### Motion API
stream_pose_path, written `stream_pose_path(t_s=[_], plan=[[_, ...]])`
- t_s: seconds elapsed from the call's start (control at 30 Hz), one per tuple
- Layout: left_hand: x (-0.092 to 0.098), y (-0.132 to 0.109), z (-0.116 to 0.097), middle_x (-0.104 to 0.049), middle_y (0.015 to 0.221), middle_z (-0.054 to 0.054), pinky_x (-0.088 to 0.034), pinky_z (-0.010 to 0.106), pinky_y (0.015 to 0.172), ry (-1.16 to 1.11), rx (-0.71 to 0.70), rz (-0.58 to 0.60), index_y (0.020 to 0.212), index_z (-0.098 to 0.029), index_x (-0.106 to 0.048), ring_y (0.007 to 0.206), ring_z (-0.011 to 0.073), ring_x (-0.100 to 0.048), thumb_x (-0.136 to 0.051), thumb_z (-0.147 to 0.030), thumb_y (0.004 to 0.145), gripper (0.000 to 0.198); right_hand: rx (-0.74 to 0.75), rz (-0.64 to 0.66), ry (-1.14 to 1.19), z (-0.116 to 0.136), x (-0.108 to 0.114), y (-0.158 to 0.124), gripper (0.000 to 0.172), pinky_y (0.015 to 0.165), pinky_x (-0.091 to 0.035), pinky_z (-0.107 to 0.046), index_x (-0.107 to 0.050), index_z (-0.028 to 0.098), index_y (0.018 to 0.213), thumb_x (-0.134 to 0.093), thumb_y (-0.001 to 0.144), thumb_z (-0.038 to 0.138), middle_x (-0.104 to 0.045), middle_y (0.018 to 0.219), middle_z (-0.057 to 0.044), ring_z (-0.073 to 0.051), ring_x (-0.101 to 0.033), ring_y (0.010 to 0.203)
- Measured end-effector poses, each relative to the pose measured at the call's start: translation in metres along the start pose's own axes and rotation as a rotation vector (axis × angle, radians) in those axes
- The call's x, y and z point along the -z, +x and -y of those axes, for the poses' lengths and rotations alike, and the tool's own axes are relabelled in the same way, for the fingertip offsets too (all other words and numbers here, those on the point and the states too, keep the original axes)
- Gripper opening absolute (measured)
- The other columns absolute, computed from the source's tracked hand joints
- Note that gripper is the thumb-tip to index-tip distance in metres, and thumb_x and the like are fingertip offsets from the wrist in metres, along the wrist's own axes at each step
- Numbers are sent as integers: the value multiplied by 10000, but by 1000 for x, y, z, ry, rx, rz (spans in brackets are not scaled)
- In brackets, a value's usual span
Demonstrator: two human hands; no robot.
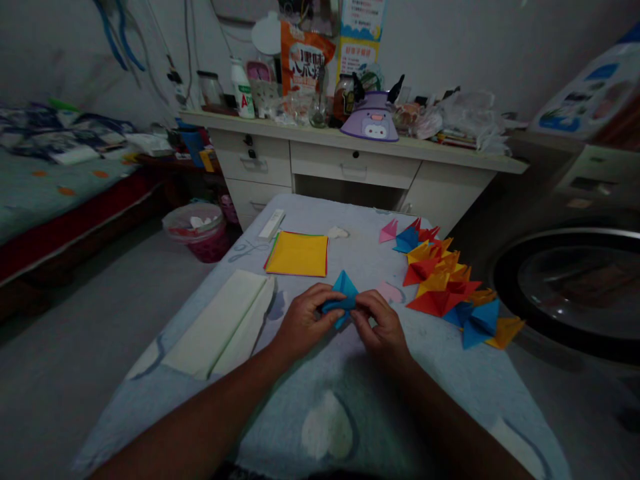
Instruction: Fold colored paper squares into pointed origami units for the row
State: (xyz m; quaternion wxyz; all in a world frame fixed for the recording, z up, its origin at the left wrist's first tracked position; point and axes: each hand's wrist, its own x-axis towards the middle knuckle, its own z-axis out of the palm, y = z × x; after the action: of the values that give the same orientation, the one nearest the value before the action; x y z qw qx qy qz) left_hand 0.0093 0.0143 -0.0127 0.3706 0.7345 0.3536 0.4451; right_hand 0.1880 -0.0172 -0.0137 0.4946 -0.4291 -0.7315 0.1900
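Between my two hands is a piece of blue folded paper (345, 285), its pointed tip rising above the fingers and a smaller corner showing below. My left hand (307, 317) pinches its left side between thumb and fingers. On the right side, my right hand (381, 327) also has its fingers closed on the paper. Just beyond my left hand lies a stack of square coloured paper (297, 255), yellow on top with red and green edges showing. To the right of my hands, folded paper pieces (440, 293) in red, orange, blue and pink stand in a row.
A pale folded cloth or paper (220, 320) lies left on the cloth-covered table (327, 427). A white narrow box (271, 225) sits near its far left edge. Beyond stands a cluttered white cabinet (320, 157); a pink bin (207, 248) is left, a washing machine (575, 200) right.
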Motion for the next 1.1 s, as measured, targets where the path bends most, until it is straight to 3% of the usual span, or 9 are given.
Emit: stream_pose_path(t_s=[0.07, 0.2, 0.3, 0.43, 0.57, 0.87, 1.1], plan=[[0, 1, 0, -630, 945, 43, -478, 294, 803, -16, 14, -18, 984, -190, -696, 891, 168, -601, -663, -198, 800, 187, -23, -31, -37, 1, 1, -1, 197, 642, -442, -285, -592, 226, 1031, -570, 847, 157, -553, 895, -33, -155, -528, 739], [2, 2, -3, -648, 933, 58, -485, 298, 782, -82, 62, -17, 927, -166, -706, 884, 182, -611, -681, -224, 782, 158, -76, -146, -129, 2, 6, -1, 224, 867, -422, -391, -590, 234, 1070, -585, 846, 228, -538, 1042, -73, -234, -512, 1013], [3, 2, -5, -657, 919, 65, -482, 303, 790, -144, 94, 31, 885, -153, -705, 873, 186, -614, -672, -241, 784, 138, -155, -151, -36, -4, 9, -1, 252, 934, -390, -415, -576, 236, 1133, -532, 889, 282, -554, 1090, -75, -234, -509, 1063], [1, 1, -3, -651, 878, 49, -472, 296, 797, -159, 94, 98, 832, -156, -683, 849, 178, -613, -653, -204, 767, 86, -322, -63, 256, -18, 7, -1, 320, 819, -450, -341, -573, 219, 1157, -585, 863, 345, -608, 958, -42, -182, -564, 886], [-3, -1, -2, -628, 836, 15, -458, 280, 768, -116, 116, 143, 843, -169, -632, 810, 162, -593, -624, -158, 737, 107, -433, 25, 443, -24, 3, 0, 247, 640, -447, -260, -638, 190, 961, -667, 789, 365, -603, 777, -6, -137, -540, 694], [-7, -3, -6, -578, 798, -29, -412, 218, 636, -305, 264, 208, 1188, -217, -424, 696, 114, -555, -603, -170, 752, 474, -552, 67, 594, -14, 3, 2, 163, 528, -381, -208, -604, 180, 750, -684, 745, 323, -548, 637, 38, -93, -476, 559], [-7, -1, -3, -598, 768, -1, -404, 232, 627, -168, 285, 290, 874, -157, -633, 723, 140, -542, -616, -318, 786, 184, -582, 105, 536, -5, 5, 3, 208, 491, -331, -211, -583, 185, 682, -677, 737, 362, -489, 570, 50, -92, -425, 517]])
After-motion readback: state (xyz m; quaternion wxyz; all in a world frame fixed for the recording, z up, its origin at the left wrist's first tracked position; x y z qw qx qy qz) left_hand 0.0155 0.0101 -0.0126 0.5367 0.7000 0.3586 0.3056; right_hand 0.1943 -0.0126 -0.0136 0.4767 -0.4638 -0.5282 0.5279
